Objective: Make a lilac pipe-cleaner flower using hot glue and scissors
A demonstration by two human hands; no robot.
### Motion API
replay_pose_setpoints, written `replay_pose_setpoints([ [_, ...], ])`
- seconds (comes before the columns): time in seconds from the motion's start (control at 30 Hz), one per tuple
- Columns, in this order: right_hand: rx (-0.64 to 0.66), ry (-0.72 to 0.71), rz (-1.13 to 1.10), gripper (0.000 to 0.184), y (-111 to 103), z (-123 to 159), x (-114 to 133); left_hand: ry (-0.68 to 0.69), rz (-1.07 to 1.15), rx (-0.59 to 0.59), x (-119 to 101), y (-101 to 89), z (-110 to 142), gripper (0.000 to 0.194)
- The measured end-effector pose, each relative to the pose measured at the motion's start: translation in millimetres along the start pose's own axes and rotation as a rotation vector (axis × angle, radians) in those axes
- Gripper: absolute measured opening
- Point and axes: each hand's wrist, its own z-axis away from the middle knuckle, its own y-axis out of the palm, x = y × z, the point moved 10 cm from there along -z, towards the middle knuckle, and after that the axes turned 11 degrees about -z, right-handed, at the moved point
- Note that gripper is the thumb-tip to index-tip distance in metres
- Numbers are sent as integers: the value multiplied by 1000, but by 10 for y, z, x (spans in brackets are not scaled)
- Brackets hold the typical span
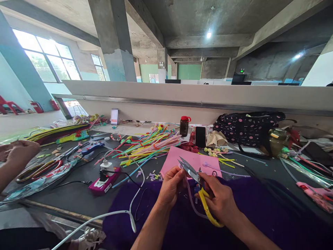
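My left hand (170, 185) is closed in a pinch on the upper end of a light purple pipe cleaner (191, 199). The rest of the stem curves down toward the scissor handles. In my right hand (223, 199) are yellow-handled scissors (191, 170), fingers wrapped about the handles, blades pointing up and left close to my left fingertips. The blades look slightly apart. Behind both hands lies a pink sheet (177, 159), with another purple stem (231, 173) at its right side. Short purple and pale cut pieces (153, 176) are scattered left of the sheet.
A pile of coloured pipe cleaners (151, 149) lies mid-table. Left of me are a magenta power strip (111, 185) and a white cable (135, 198). A bottle (184, 126), phone (200, 137) and patterned bag (247, 130) stand behind. Another person's hand (24, 151) is at far left.
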Motion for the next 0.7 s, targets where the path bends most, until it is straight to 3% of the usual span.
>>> replay_pose_setpoints([
  [0.3, 11, 10, -69, 49, 1, 7, -19, 24, -22, -20, -8, -49, -17, 21],
  [0.53, -2, 260, -389, 42, 17, -7, -168, -49, 125, 9, 42, -50, -24, 18],
  [0.7, -13, 324, -460, 45, 71, 31, -252, -59, 144, 35, 49, -33, -23, 18],
])
